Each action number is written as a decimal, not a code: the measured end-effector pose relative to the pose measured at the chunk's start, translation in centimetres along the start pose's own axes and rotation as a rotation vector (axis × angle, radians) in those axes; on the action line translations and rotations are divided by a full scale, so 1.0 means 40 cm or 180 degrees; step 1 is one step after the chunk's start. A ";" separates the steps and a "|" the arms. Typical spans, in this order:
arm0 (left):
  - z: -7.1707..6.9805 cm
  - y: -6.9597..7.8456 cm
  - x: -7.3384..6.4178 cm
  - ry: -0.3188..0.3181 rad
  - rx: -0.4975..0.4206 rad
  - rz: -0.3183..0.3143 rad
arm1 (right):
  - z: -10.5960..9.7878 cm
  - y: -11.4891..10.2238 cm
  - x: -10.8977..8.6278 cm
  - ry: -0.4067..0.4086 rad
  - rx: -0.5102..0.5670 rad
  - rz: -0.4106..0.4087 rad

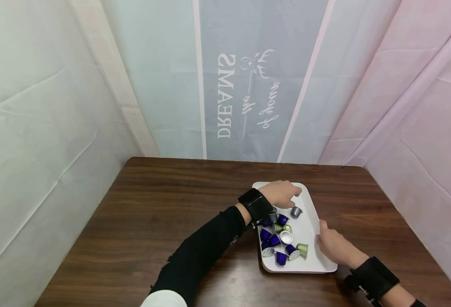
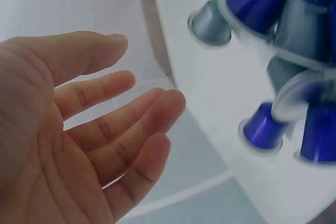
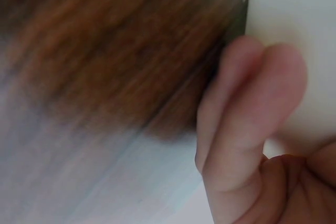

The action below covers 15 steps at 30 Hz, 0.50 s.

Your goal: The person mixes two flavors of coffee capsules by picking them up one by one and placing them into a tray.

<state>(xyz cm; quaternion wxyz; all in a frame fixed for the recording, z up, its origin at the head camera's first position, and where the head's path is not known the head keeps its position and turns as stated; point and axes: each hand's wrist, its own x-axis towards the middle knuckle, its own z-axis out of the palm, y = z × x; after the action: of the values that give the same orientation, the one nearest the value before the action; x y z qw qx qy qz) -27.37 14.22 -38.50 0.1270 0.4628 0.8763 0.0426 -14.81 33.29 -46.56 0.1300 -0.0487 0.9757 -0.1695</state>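
Note:
My left hand [image 1: 281, 194] hovers over the far end of a white tray [image 1: 313, 238], holding nothing. In the left wrist view its fingers [image 2: 123, 135] are spread and loosely bent, apart from the coffee capsules. A grey capsule [image 1: 296, 212] is nearest to this hand. Purple capsules [image 1: 281, 258], green ones [image 1: 302, 250] and a capsule showing its white lid [image 1: 286, 237] lie jumbled along the tray's left side, partly hidden by the left wrist. My right hand [image 1: 336, 245] grips the tray's right rim; its curled fingers [image 3: 273, 93] fill the right wrist view's middle.
The tray stands on a brown wood-grain table [image 1: 164, 204], right of its middle. Pale fabric hangs on both sides, and a grey-blue curtain [image 1: 172, 106] with white lettering is behind the far table edge. Black bands [image 1: 255, 205] wrap both wrists.

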 end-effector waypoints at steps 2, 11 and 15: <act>-0.011 -0.020 -0.016 -0.0011 -0.0040 -0.0012 | 0.000 -0.003 -0.001 0.0028 -0.0003 -0.0031; -0.021 -0.131 -0.125 -0.0088 -0.0055 -0.0190 | -0.001 -0.007 -0.001 0.0012 -0.0041 -0.0028; -0.005 -0.159 -0.174 -0.0181 0.0019 -0.0286 | -0.005 -0.010 0.001 -0.0001 -0.0063 -0.0053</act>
<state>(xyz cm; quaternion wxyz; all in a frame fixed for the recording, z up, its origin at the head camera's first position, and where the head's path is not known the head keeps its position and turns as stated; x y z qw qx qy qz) -28.78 4.90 -38.25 0.1522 0.4244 0.8923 0.0211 -14.89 32.96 -46.25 0.1283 -0.0581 0.9769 -0.1610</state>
